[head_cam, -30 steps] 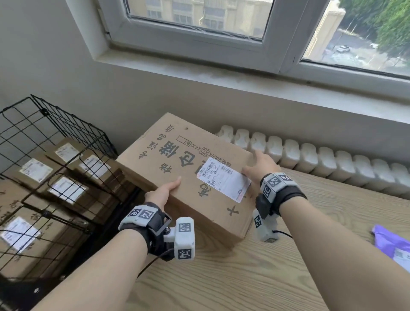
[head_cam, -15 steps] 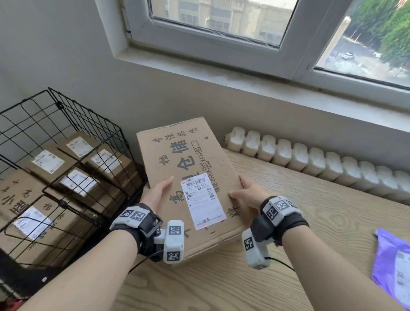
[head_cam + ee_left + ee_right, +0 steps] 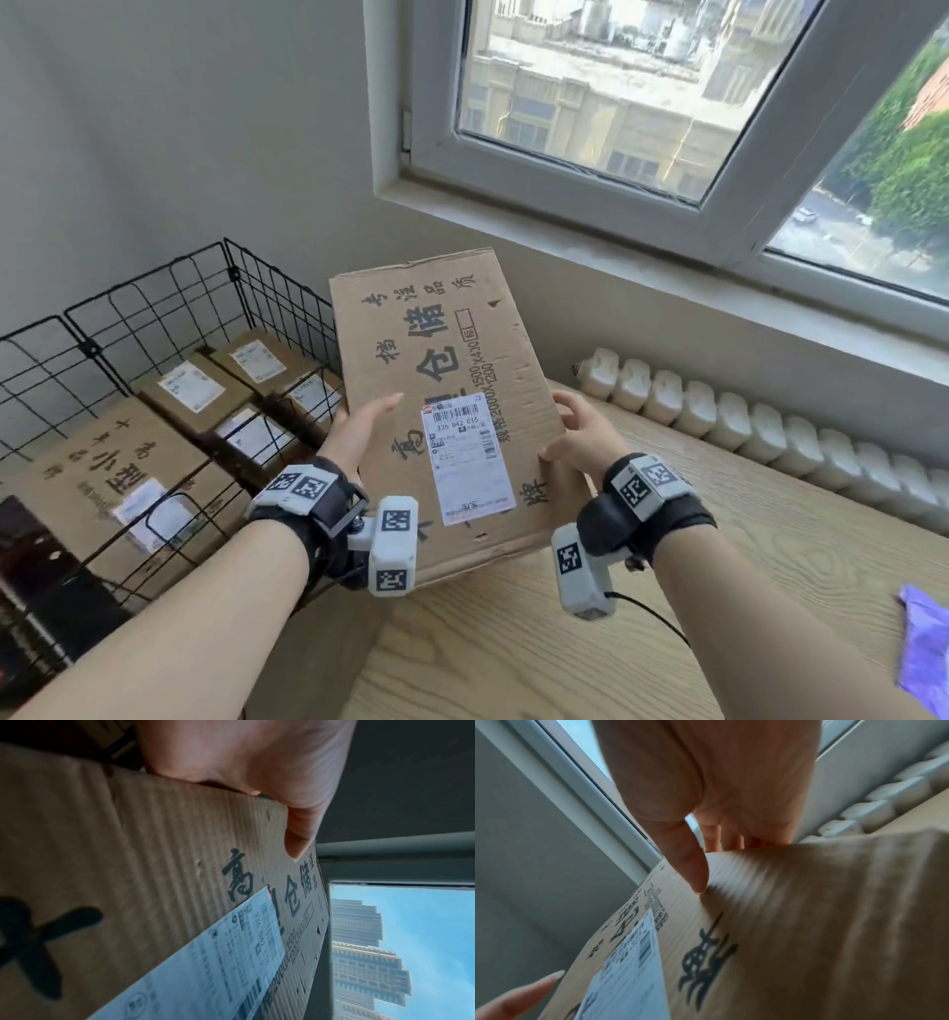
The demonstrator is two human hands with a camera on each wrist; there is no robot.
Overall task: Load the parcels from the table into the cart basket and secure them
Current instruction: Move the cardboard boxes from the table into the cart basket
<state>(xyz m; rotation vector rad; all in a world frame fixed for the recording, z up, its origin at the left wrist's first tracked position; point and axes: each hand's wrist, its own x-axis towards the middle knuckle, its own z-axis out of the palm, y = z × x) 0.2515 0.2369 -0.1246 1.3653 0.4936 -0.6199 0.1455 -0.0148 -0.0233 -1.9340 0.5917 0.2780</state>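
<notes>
A large brown cardboard parcel [image 3: 441,370] with black printed characters and a white shipping label [image 3: 464,457] is held up, tilted, above the wooden table's left end. My left hand [image 3: 359,429] grips its left edge, thumb on the top face and fingers hidden underneath. My right hand [image 3: 580,437] grips the right edge the same way. In the left wrist view the thumb [image 3: 300,833] lies on the parcel [image 3: 154,882]. In the right wrist view the thumb [image 3: 690,862] presses the parcel [image 3: 808,923]. The black wire cart basket [image 3: 154,308] stands at left.
Inside the basket lie several labelled cardboard boxes [image 3: 190,390], one large box [image 3: 102,467] nearest. A purple plastic mailer [image 3: 919,647] lies at the table's [image 3: 565,642] right edge. A white radiator [image 3: 744,421] runs along the wall under the window sill [image 3: 667,277].
The parcel has been lifted off the table and turned lengthwise, its far end raised. Both hands slid to its side edges. The view has tilted up toward the window.
</notes>
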